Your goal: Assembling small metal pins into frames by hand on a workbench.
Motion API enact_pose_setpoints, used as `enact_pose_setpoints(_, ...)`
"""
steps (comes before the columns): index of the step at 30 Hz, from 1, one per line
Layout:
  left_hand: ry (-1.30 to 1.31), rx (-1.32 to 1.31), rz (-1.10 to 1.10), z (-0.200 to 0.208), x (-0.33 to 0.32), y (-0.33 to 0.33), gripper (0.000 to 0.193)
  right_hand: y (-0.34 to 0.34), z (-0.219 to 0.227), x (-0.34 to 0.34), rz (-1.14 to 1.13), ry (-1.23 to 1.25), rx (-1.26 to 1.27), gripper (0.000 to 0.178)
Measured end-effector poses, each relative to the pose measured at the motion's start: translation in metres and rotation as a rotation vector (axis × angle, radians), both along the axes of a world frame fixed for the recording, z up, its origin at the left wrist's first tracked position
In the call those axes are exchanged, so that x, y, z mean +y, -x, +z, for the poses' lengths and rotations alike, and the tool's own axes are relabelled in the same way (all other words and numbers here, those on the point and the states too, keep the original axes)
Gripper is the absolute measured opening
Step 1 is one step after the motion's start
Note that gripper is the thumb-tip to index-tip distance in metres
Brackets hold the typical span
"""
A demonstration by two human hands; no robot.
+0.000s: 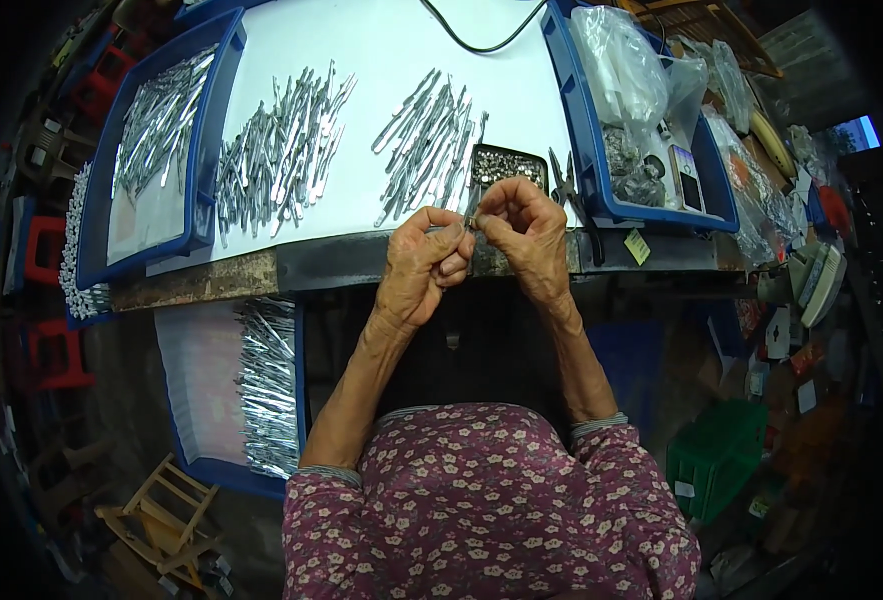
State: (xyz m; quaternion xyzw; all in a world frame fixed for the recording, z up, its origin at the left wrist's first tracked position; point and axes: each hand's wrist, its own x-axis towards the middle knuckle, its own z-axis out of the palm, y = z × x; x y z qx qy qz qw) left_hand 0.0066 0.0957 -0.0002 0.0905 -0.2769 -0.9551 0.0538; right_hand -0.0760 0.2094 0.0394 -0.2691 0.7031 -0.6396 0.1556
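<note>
My left hand [421, 265] and my right hand [526, 238] meet at the table's front edge, fingertips pinched together. A slim silver metal strip [474, 200] shows at the left fingertips. Whatever tiny part the right fingertips pinch against it is too small to make out. Just beyond my hands, a black tray [509, 149] holds many small shiny metal parts. To its left lies a loose pile of slim silver metal strips [423, 150], and a larger pile of strips [286, 150] is farther left. Pliers [571, 190] rest right of the tray.
A blue bin [201, 130] of strips stands at the left; another blue bin [621, 212] at the right holds plastic bags. Below the table on the left, a blue tray [211, 475] carries more strips. A green crate [716, 460] and wooden stool [161, 520] are on the floor.
</note>
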Motion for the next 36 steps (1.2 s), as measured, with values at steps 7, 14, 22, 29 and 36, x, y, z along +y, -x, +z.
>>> enact_pose_setpoints(7, 0.163, 0.016, 0.065, 0.001, 0.003, -0.002, 0.013, -0.003, -0.003, -0.002, -0.011, 0.007, 0.006, 0.009)
enact_pose_setpoints(14, 0.325, 0.011, 0.160, 0.004, 0.011, -0.001, 0.011, -0.005, -0.010, -0.001, -0.024, 0.009, 0.029, 0.009)
enact_pose_setpoints(22, 0.706, -0.071, 0.289, 0.007, 0.018, 0.000, 0.005, -0.005, -0.021, -0.003, -0.049, 0.099, -0.049, 0.012)
enact_pose_setpoints(29, 0.477, -0.029, 0.205, 0.009, 0.010, 0.000, 0.005, -0.003, -0.018, -0.003, -0.022, 0.191, -0.193, 0.012)
enact_pose_setpoints(36, 0.247, -0.058, 0.061, 0.004, -0.003, -0.001, 0.006, -0.002, -0.014, -0.001, 0.008, 0.085, -0.174, 0.012)
